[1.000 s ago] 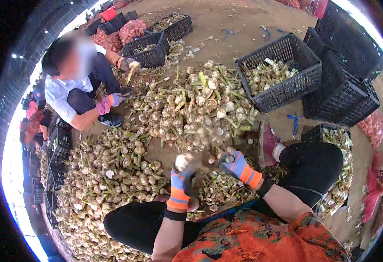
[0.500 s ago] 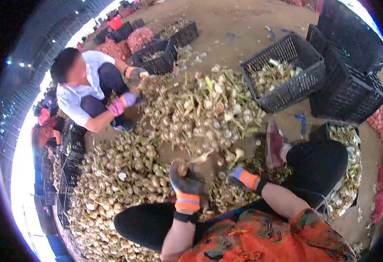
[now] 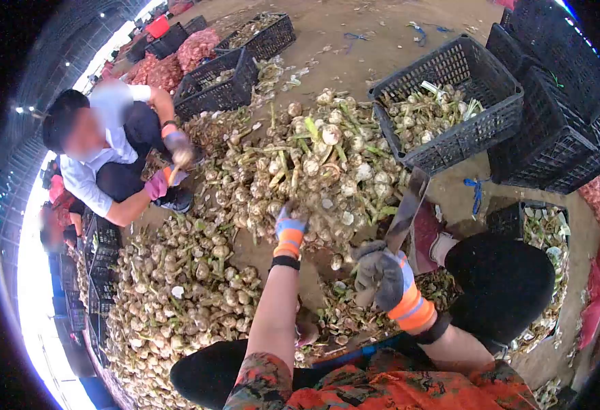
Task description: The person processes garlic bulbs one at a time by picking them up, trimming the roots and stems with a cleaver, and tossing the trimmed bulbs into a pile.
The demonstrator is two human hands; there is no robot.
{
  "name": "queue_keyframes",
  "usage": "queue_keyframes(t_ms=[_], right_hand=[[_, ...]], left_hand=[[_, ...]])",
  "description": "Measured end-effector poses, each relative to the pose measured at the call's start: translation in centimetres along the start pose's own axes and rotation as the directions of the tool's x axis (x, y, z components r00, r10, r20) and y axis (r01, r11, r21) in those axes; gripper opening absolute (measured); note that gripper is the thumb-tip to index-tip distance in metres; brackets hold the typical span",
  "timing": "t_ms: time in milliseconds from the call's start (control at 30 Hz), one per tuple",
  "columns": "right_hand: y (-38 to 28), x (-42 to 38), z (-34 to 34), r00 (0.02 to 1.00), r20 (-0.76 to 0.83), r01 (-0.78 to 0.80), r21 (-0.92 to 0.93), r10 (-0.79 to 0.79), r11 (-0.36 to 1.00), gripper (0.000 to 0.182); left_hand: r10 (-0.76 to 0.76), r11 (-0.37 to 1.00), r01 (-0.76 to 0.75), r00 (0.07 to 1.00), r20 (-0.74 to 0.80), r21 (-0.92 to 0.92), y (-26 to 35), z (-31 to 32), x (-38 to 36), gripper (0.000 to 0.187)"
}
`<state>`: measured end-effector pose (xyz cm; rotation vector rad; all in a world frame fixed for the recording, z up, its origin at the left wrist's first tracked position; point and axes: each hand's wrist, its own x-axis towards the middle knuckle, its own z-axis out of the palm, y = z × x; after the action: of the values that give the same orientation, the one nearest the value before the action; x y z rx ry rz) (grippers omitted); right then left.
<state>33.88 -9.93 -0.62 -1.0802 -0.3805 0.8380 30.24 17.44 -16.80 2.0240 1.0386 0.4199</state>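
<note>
My left hand (image 3: 290, 222), in a grey, blue and orange glove, reaches onto the near side of a heap of garlic with stalks (image 3: 252, 195). Its fingertips are smeared and partly lost among the bulbs. Held upright in my right hand (image 3: 390, 277), also gloved, is a knife (image 3: 406, 212) with a long, broad blade; the fingers wrap its handle, whose end pokes out below. Trimmed scraps (image 3: 344, 311) lie on the ground between my legs. To the left spreads a large pile of trimmed garlic bulbs (image 3: 170, 307).
A black crate (image 3: 460, 137) holding garlic stands at the right, beside stacked crates (image 3: 546, 137). Another crate of scraps (image 3: 546, 239) is by my right knee. Across the heap squats a co-worker (image 3: 102, 157) with gloved hands. Netted sacks (image 3: 196, 49) and crates sit behind.
My left hand has moved forward to the heap; the stalked garlic bulb it held is no longer seen in it. My right hand has turned, bringing the knife blade upright into view.
</note>
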Motion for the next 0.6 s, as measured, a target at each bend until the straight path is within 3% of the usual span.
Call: queue_keyframes(t_ms=[33, 67, 100, 133, 167, 200, 233, 267, 333, 367, 400, 467, 500, 533, 600], right_hand=[[-0.3, 0.4, 0.1, 1.000, -0.007, 0.002, -0.001, -0.002, 1.000, 0.017], [-0.8, 0.5, 0.4, 0.997, -0.042, -0.060, 0.109, 0.064, 0.992, 0.018], [-1.0, 0.5, 0.5, 0.988, -0.069, -0.121, 0.222, 0.140, 0.967, 0.018], [-0.7, 0.5, 0.2, 0.985, -0.078, -0.131, 0.226, 0.152, 0.965, 0.018], [-0.4, 0.6, -0.2, 0.996, -0.063, -0.050, 0.087, 0.056, 0.995, 0.018], [-0.2, 0.9, -0.2, 0.999, -0.024, 0.043, -0.050, -0.044, 0.998, 0.017], [-1.5, 1.0, 0.8, 0.996, -0.082, -0.029, 0.076, 0.035, 0.997, 0.018], [-1.3, 1.2, 1.0, 0.997, -0.068, -0.035, 0.086, 0.041, 0.996, 0.018], [-1.0, 1.0, 1.2, 0.983, -0.092, -0.136, 0.231, 0.161, 0.963, 0.021], [-1.2, 0.6, 1.4, 0.994, -0.088, -0.060, 0.098, 0.068, 0.993, 0.027], [-1.3, 0.4, 1.7, 0.995, -0.067, -0.063, 0.098, 0.069, 0.993, 0.027], [-1.4, -0.2, 2.2, 0.975, -0.109, -0.146, 0.342, 0.193, 0.928, 0.020], [-1.6, -0.7, 2.4, 0.984, -0.074, -0.126, 0.346, 0.162, 0.930, 0.017], [-1.3, -1.0, 2.2, 0.984, -0.066, -0.132, 0.346, 0.164, 0.929, 0.017], [-0.7, -1.2, 1.8, 0.999, 0.040, -0.039, 0.096, 0.036, 0.995, 0.017]], left_hand=[[-0.072, 0.978, 0.080, 0.996, -0.051, 0.192, 0.3, 1.2, 0.5, 0.060], [-0.133, 0.913, 0.166, 0.985, -0.112, 0.372, 0.3, 2.2, 1.1, 0.058], [-0.052, 0.980, 0.073, 0.992, -0.116, 0.184, -3.5, 3.4, 2.7, 0.054], [-0.112, 0.993, 0.108, 0.991, -0.079, -0.050, 2.2, 1.1, 0.4, 0.041], [-0.358, 0.796, 0.303, 0.934, -0.005, -0.524, 1.5, 0.6, 1.0, 0.034], [-0.520, 0.365, 0.390, 0.839, 0.163, -0.846, 0.9, -0.3, 1.5, 0.026], [-0.379, 0.097, 0.304, 0.892, 0.247, -0.948, 3.9, -2.5, -0.2, 0.018], [-0.184, -0.117, 0.431, 0.876, 0.446, -0.895, 3.4, -5.0, -0.2, 0.034], [-0.200, -0.213, 0.328, 0.907, 0.370, -0.920, 5.9, -7.4, -2.8, 0.033], [-0.003, -0.239, 0.367, 0.926, 0.378, -0.899, 4.9, -8.2, -3.3, 0.040], [-0.008, -0.238, 0.348, 0.933, 0.360, -0.907, 5.3, -9.0, -4.1, 0.040], [-0.125, -0.183, 0.275, 0.946, 0.300, -0.944, 7.2, -10.1, -6.1, 0.044], [-0.296, -0.178, 0.170, 0.930, 0.218, -0.969, 9.1, -10.4, -7.4, 0.047], [-0.300, -0.178, 0.162, 0.930, 0.210, -0.971, 9.2, -11.2, -8.5, 0.047], [0.142, -0.327, 0.387, 0.922, 0.360, -0.862, 9.4, -12.7, -10.5, 0.035]])
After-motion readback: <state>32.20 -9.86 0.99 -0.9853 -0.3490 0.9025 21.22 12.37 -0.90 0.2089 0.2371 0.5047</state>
